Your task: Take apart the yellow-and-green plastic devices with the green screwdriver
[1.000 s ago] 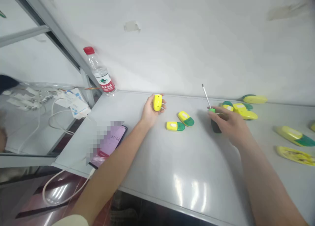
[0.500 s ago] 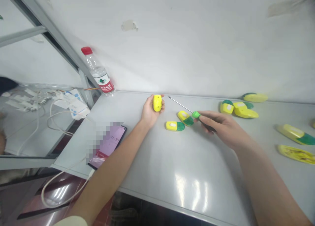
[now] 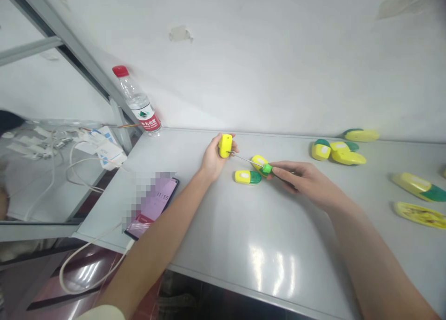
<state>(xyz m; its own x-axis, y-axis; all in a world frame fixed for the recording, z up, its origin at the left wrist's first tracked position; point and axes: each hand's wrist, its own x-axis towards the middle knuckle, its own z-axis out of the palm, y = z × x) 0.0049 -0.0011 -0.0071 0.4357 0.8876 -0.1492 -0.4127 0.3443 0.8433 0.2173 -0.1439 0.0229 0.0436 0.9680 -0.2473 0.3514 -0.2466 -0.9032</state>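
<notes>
My left hand [image 3: 213,158] is closed around a small yellow plastic casing [image 3: 225,144], its face with small holes turned toward me. A screwdriver [image 3: 267,168] with a green and dark handle is gripped in my right hand [image 3: 301,178]. Its thin metal shaft slants up to the left, and the tip meets the lower part of the casing, at or near a hole. Under the shaft lies one yellow-and-green casing [image 3: 258,160], partly covered by the screwdriver. Just in front of it rests another yellow-and-green casing [image 3: 242,176].
Several more yellow-and-green casings [image 3: 348,158] lie to the right, including an opened half shell [image 3: 420,214]. On the left of the grey table [image 3: 223,236] are a phone [image 3: 156,201] with a white cable and a water bottle [image 3: 141,106] against the wall. A metal frame [image 3: 75,60] borders the left.
My right hand has moved left and slightly down, bringing the screwdriver tip onto the yellow casing. The casing has tilted and shifted slightly right in my left hand.
</notes>
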